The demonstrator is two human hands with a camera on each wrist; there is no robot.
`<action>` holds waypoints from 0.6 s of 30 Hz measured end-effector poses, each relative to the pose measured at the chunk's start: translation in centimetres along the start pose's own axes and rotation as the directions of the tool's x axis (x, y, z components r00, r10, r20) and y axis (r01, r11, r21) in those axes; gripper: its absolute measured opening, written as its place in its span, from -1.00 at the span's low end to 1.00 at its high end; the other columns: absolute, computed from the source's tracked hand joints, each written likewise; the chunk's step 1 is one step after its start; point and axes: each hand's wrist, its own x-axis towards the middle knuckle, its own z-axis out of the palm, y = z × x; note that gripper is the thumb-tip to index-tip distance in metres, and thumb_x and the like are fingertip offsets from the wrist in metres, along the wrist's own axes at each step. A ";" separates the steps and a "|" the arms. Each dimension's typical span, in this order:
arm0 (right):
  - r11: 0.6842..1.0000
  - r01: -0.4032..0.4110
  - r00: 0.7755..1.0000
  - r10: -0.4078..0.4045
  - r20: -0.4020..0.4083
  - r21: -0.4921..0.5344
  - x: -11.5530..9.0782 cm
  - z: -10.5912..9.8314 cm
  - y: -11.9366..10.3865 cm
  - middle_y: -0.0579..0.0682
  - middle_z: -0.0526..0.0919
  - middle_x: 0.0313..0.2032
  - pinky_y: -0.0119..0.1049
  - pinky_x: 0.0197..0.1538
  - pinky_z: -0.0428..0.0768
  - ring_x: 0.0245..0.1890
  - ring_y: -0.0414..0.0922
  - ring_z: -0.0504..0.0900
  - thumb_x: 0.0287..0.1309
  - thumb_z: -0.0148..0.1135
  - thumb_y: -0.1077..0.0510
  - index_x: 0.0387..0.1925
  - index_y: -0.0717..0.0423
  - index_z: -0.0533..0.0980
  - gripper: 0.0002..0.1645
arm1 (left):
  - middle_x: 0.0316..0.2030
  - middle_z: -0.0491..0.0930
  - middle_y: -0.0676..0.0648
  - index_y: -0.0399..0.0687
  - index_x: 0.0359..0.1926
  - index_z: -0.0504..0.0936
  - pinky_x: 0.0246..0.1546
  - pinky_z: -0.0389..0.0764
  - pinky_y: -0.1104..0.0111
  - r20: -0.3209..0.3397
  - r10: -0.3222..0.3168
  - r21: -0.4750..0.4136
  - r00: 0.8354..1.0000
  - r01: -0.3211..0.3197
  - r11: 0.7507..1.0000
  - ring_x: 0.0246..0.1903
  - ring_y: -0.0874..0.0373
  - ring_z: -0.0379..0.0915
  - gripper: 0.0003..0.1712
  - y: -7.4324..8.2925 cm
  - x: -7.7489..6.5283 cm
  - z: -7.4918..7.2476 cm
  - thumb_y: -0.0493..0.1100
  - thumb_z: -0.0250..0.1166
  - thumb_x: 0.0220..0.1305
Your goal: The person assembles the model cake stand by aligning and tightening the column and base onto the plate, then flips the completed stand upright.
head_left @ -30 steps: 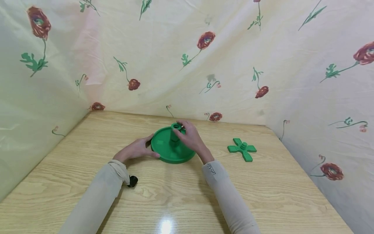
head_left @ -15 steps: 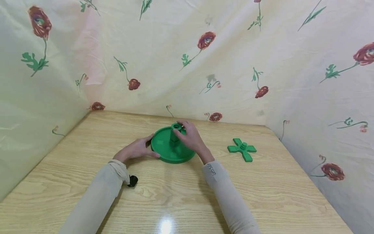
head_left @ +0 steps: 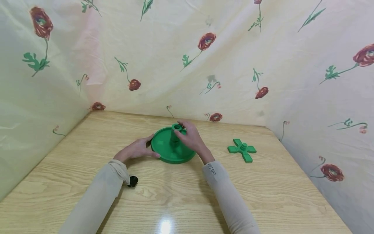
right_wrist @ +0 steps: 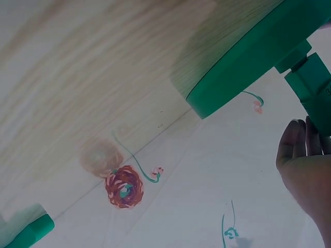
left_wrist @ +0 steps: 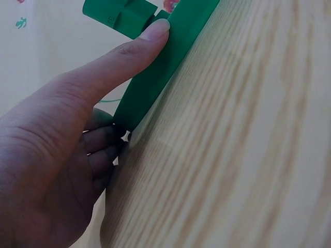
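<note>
A round, shallow green tray (head_left: 163, 151) with a raised rim lies flat on the table. From its middle rises a hollow green post (head_left: 174, 138), upright. My left hand (head_left: 137, 150) holds the tray's left edge; in the left wrist view the thumb presses the rim (left_wrist: 160, 77) and the other fingers curl at the far side. My right hand (head_left: 190, 138) grips the post near its top, thumb in front and fingers behind. The right wrist view shows the post (right_wrist: 310, 82) on a narrower neck above the tray. Its top opening is visible from the head view.
A green cross-shaped piece (head_left: 243, 149) with a ridged stub lies to the right on the wooden table (head_left: 181, 195). A small black object (head_left: 132, 181) shows at the left sleeve's cuff. Flower-patterned sheeting (head_left: 163, 58) walls the table's back and sides.
The post's lower faceted side looks slightly turned. Both hands, the tray and the cross-shaped piece stay in place.
</note>
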 end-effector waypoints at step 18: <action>0.999 0.026 1.000 -0.026 -0.013 0.023 -0.1 -0.1 0.1 0.26 0.60 0.14 0.01 0.20 0.56 0.14 0.13 0.57 0.45 0.26 0.17 0.30 0.36 0.49 -0.50 | 0.56 0.06 -0.35 -0.26 0.64 -0.09 0.42 0.22 -0.10 0.002 0.006 0.003 1.000 -0.006 1.000 0.52 -0.24 0.01 0.37 0.1 -0.1 0.0 0.30 0.52 0.16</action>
